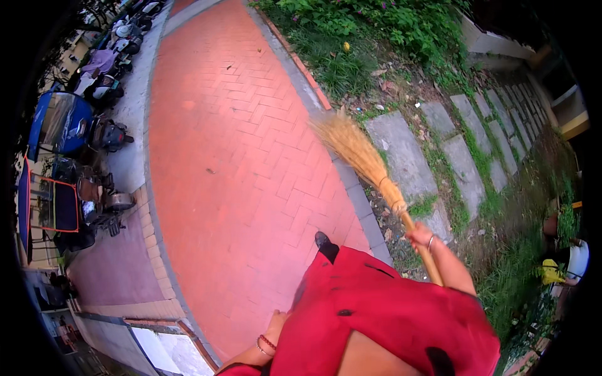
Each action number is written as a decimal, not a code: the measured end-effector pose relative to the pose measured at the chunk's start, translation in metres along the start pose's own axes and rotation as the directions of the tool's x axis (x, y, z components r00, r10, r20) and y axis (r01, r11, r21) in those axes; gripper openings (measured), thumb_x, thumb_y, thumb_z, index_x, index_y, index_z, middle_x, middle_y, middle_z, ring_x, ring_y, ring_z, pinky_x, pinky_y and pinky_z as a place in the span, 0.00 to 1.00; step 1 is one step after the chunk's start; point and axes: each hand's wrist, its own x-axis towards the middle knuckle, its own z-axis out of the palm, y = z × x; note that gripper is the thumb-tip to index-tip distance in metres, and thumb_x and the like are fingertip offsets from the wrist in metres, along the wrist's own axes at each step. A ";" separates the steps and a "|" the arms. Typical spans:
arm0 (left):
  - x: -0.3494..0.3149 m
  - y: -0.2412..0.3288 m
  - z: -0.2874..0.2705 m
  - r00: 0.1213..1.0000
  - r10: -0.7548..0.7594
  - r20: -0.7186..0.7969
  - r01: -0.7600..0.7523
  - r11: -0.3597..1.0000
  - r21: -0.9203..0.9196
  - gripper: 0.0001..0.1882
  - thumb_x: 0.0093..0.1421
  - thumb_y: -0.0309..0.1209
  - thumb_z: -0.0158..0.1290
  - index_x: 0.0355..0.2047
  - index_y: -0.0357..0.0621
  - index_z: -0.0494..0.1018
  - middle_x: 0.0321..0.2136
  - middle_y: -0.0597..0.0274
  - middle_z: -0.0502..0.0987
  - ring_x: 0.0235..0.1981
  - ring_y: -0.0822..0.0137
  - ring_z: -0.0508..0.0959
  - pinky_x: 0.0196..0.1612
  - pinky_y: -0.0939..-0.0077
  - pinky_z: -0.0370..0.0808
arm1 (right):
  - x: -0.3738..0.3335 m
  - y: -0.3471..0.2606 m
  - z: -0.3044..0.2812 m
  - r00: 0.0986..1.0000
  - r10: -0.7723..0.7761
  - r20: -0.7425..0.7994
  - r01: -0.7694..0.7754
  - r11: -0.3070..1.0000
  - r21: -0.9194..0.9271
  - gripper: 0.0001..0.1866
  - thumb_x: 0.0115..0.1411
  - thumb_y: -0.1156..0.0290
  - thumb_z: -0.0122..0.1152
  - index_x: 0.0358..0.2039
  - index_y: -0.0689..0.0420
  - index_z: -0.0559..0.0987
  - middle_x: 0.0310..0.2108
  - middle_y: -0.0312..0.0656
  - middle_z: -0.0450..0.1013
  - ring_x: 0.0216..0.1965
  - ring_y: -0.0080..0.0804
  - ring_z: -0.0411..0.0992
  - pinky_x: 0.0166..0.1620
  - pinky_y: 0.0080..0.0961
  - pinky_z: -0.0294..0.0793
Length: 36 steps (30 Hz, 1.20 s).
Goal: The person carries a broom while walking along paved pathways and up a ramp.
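Observation:
A straw broom [357, 150] slants up and to the left from my right hand [419, 236], whose fingers are wrapped round its wooden handle. The bristles fan out over the grey edging between the red brick path [244, 182] and the stone slabs [401, 150]. I cannot make out whether the bristles touch the ground. My left hand [276, 323] hangs low beside my red garment, with a red beaded bracelet and a bangle at the wrist. Its fingers are mostly hidden, and nothing shows in it.
Parked scooters [103, 135] and a blue-covered vehicle [59, 122] line the left side. Raised edging [295, 56] borders the path on the right, by grass and leafy shrubs [389, 25]. Dry leaves lie around the slabs. My dark shoe [322, 238] is on the path.

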 end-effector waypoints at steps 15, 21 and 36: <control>0.057 -0.021 -0.063 0.999 -0.001 0.039 -0.008 0.971 0.239 0.10 0.54 0.32 0.44 0.27 0.50 0.76 0.25 0.61 0.77 0.33 0.61 0.74 0.41 0.62 0.63 | -0.056 -0.065 -0.058 0.960 -0.227 -0.163 0.266 0.919 0.290 0.11 0.55 0.69 0.54 0.32 0.54 0.62 0.13 0.34 0.61 0.08 0.24 0.62 0.08 0.24 0.64; 0.099 0.001 -0.086 0.995 -0.064 0.078 0.032 0.934 0.357 0.09 0.54 0.35 0.45 0.24 0.51 0.75 0.24 0.65 0.77 0.31 0.62 0.75 0.38 0.65 0.63 | -0.075 -0.087 -0.041 0.963 -0.265 0.039 0.195 0.793 0.577 0.09 0.56 0.75 0.51 0.36 0.55 0.62 0.16 0.35 0.59 0.09 0.22 0.58 0.07 0.20 0.59; 0.062 0.002 -0.088 0.931 -0.364 -0.005 0.348 0.893 -0.287 0.10 0.55 0.37 0.44 0.25 0.49 0.74 0.25 0.58 0.77 0.30 0.58 0.76 0.37 0.63 0.66 | 0.071 -0.320 0.054 0.858 -0.295 0.420 0.355 0.932 -0.071 0.12 0.51 0.74 0.50 0.34 0.55 0.60 0.16 0.37 0.62 0.09 0.23 0.61 0.08 0.23 0.63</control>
